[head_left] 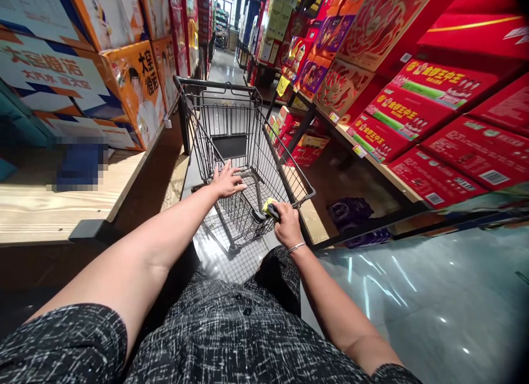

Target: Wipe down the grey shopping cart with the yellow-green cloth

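Observation:
A black wire shopping cart (215, 122) stands in the aisle in front of me, its basket holding nothing I can see. My right hand (286, 224) is closed round the cart's handle (268, 209), which shows a yellow and black end. My left hand (228, 181) rests on the near left edge of the cart with its fingers stretched out and slightly spread.
Red gift boxes (413, 106) fill sloped shelves on the right. Orange, white and blue cartons (136, 81) are stacked on a wooden platform (53, 202) at the left. The glossy floor (413, 296) of the aisle runs ahead between the displays.

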Available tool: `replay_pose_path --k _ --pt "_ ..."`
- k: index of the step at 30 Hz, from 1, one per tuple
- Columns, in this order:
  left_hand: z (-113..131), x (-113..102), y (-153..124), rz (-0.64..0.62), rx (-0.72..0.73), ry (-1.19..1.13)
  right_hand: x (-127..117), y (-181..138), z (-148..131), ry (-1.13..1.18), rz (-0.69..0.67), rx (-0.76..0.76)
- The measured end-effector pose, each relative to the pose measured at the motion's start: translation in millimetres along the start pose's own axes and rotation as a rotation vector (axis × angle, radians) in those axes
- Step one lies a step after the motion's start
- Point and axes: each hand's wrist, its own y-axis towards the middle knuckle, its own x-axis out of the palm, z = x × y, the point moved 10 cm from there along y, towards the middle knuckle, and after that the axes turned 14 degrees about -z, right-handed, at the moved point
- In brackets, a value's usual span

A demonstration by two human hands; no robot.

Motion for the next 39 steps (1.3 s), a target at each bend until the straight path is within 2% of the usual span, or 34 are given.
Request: replay_pose_path --k 3,6,9,11,14,16,19,22,24,27,31,33,34,36,39 --pt "-5.1 -3.6 -7.9 0.052 -0.011 0.03 7.7 -9.3 -36.2 0.041 0.098 -0.065" --pt "-16.0 -10.1 -14.0 0.043 -0.026 0.062 14.9 -15.3 -64.1 0.037 0.137 -0.231" --pt "-29.7 -18.9 -19.0 0.021 -0.062 0.084 42.1 -19.0 -78.7 -0.082 0.145 -0.369" --pt "-38.7 -24.9 -22.5 0.024 -0.101 0.083 81.5 -19.4 -82.7 -0.177 0.06 -0.43" --pt "-50.9 -29.6 -27.7 0.023 -0.176 0.073 157.9 -18.3 -76.8 -0.267 -0.216 -0.433" --pt "-57.8 -30.5 -29.7 0.019 -0.219 0.066 200.0 -19.1 -70.9 -0.3 -0.39 -0.407" --pt "-68.9 -31.4 -30.4 0.033 -0.273 0.049 229.7 -17.9 -74.5 -0.328 -0.514 -0.428" --pt "-79.4 -36.1 -32.3 0.11 -0.324 0.036 229.5 -10.9 -89.9 -0.344 -0.561 -0.517" --pt "-81.5 -40.4 -36.1 0.18 -0.342 0.037 216.4 -4.8 -102.6 -0.358 -0.554 -0.606" --pt "-71.1 -40.5 -41.1 0.205 -0.286 0.074 169.6 11.5 -116.4 -0.333 -0.376 -0.664" --pt "-46.7 -22.0 -44.4 0.044 -0.056 0.061 89.9 37.2 -118.5 -0.229 -0.037 -0.571" --pt "-42.3 -15.8 -47.8 -0.013 0.026 -0.011 69.2 46.9 -117.7 -0.188 0.044 -0.525" --pt "-42.8 -14.9 -49.4 -0.024 0.043 -0.052 67.5 50.9 -117.8 -0.176 0.051 -0.512" --pt "-46.8 -15.4 -51.7 -0.022 0.043 -0.129 81.7 55.4 -119.0 -0.173 0.002 -0.514" --pt "-53.0 -13.8 -52.6 -0.032 -0.004 -0.195 134.0 49.4 -119.0 -0.22 -0.169 -0.566"
